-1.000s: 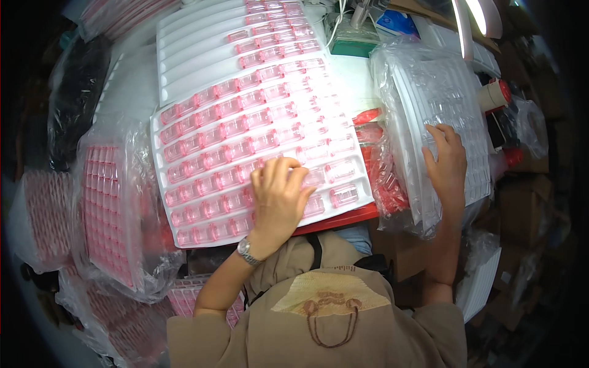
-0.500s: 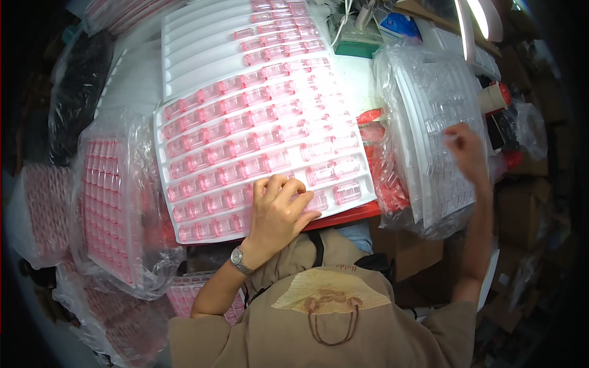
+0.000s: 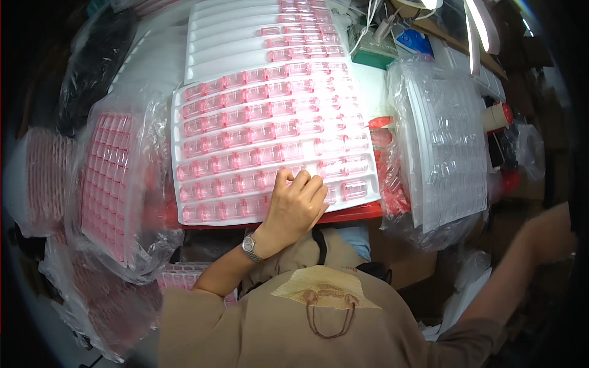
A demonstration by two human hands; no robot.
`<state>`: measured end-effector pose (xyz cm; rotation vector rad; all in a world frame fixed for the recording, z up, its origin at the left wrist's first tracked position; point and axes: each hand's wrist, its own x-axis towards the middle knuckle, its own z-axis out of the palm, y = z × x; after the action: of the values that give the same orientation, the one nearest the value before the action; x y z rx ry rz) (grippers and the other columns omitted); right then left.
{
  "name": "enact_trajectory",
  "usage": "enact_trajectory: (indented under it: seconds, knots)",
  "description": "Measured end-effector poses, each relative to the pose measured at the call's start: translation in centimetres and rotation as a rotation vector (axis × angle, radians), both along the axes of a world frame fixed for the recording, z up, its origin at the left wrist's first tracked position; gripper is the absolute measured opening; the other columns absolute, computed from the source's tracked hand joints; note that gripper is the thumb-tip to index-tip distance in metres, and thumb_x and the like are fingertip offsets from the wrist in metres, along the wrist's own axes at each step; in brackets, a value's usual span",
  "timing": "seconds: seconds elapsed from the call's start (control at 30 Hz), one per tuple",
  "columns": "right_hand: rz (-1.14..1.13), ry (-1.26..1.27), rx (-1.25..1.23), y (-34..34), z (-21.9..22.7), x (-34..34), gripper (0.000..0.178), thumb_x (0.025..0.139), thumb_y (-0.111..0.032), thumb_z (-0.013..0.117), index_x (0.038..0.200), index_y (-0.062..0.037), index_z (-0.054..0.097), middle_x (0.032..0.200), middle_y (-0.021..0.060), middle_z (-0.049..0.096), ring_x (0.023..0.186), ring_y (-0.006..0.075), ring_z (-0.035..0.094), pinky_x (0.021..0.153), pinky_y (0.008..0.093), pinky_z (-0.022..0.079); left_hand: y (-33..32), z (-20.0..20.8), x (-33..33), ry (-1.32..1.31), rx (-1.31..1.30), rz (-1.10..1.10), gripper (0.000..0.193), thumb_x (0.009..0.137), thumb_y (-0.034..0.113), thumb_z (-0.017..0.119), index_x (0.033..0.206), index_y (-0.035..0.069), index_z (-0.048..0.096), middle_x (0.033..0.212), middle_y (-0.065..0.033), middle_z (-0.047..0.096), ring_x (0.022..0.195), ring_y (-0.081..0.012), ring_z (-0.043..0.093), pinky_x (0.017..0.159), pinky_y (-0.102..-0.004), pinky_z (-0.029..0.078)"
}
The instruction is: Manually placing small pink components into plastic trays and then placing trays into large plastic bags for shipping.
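Note:
Small pink-tinted clear plastic pieces (image 3: 213, 166) lie in rows in a white ridged tray (image 3: 184, 221) in front of me. My left hand (image 3: 296, 199), with a metal watch on the wrist, rests over the tray's front rows. Its fingers are curled down among the pieces, and what is under them is hidden by the hand. Far out to the right, away from the trays, is my right hand (image 3: 552, 236). It is smeared by motion, and its fingers cannot be made out.
Behind lies a second white tray (image 3: 221, 46), partly filled. At right, a plastic-wrapped stack of trays (image 3: 451, 147) holds clear pieces. Bagged pink trays (image 3: 105, 184) stand at left. A green box (image 3: 373, 52) and a lamp (image 3: 481, 27) are at the back right. A cardboard box (image 3: 408, 257) sits below.
My right hand has swung from over the wrapped clear trays out to the lower right. My left hand stays at the front rows of the tray. The whole view has shifted slightly.

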<state>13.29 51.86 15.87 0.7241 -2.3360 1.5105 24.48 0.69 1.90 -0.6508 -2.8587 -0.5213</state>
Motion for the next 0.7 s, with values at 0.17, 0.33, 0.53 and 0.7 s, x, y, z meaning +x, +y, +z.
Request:
enact_trajectory:
  seconds: [0.17, 0.33, 0.53, 0.7]
  knots:
    - [0.105, -0.285, -0.155, -32.0, -1.6, 5.6, 0.016, 0.087, 0.002, 0.052, 0.097, 0.0025, 0.065, 0.092, 0.0087, 0.059, 0.064, 0.0091, 0.057, 0.057, 0.0232, 0.050, -1.1, -1.7, -0.4, 0.002, 0.695, 0.031, 0.028, 0.072, 0.010, 0.073, 0.096, 0.002, 0.061, 0.094, -0.0080, 0.059, 0.087, -0.0217, 0.057, 0.075, -0.0330, 0.043]
    - [0.079, 0.073, 0.082, -33.8, -11.0, 6.9, 0.023, 0.073, 0.005, 0.070, 0.095, 0.0027, 0.066, 0.081, 0.0088, 0.058, 0.060, 0.0140, 0.059, 0.054, 0.0242, 0.048, -0.1, -0.8, 0.2, -0.160, 1.074, 0.025, 0.029, 0.071, 0.003, 0.073, 0.097, 0.000, 0.060, 0.098, -0.0119, 0.062, 0.090, -0.0246, 0.062, 0.077, -0.0326, 0.049]
    - [0.309, -0.014, 0.330, -28.9, -11.5, 5.0, 0.033, 0.073, -0.015, 0.071, 0.102, -0.0004, 0.063, 0.082, 0.0124, 0.060, 0.075, 0.0252, 0.060, 0.062, 0.0326, 0.048, -1.1, -1.9, 0.4, -0.201, 0.902, 0.066, 0.032, 0.072, 0.002, 0.072, 0.101, 0.000, 0.059, 0.098, -0.0103, 0.060, 0.088, -0.0202, 0.058, 0.078, -0.0307, 0.047]
    - [-0.519, 0.169, 0.898, -19.3, -13.8, -3.8, 0.017, 0.081, -0.012, 0.063, 0.094, -0.0021, 0.063, 0.092, 0.0106, 0.060, 0.083, 0.0281, 0.057, 0.072, 0.0385, 0.045, 1.5, -2.6, -0.3, 0.048, 0.267, 0.063, 0.033, 0.070, 0.015, 0.072, 0.099, 0.005, 0.060, 0.102, -0.0057, 0.057, 0.100, -0.0233, 0.049, 0.086, -0.0378, 0.032]
